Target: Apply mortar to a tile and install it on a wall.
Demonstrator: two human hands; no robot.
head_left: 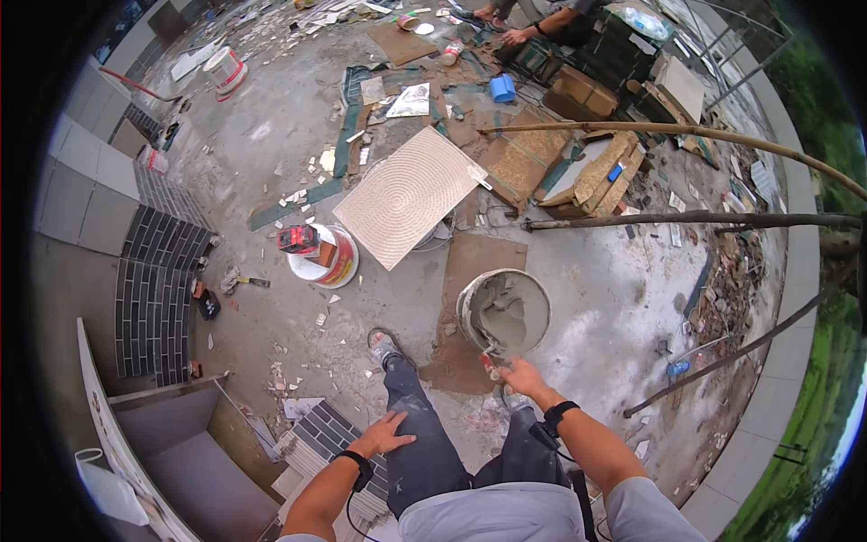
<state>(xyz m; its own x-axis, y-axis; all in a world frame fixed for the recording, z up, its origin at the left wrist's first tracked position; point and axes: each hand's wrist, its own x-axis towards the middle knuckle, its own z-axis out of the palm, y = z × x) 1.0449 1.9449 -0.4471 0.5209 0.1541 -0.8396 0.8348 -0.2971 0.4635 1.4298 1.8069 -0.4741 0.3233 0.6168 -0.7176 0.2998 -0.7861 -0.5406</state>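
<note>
My right hand [524, 375] is closed around the red handle of a trowel [489, 364]. The tool reaches over the near rim of a bucket [461, 318], and its blade is mostly hidden against the contents. Wet grey mortar [513, 307] lies inside with a smeared, uneven surface. My left hand [384, 435] rests flat on my left thigh, fingers spread and holding nothing. Brown cardboard [470, 257] lies partly beneath the bucket. Beyond it, a beige tile [411, 194] with a ringed pattern lies raised on something mostly hidden.
Left of the tile stands a white bucket [341, 264] carrying a red-and-black tool [298, 239]. Wooden poles [695, 217] jut in from the right. Cardboard boxes [596, 176] and tile scraps litter the far floor, where another person's hand [517, 36] shows. Dark brick-patterned walling [140, 316] stands left.
</note>
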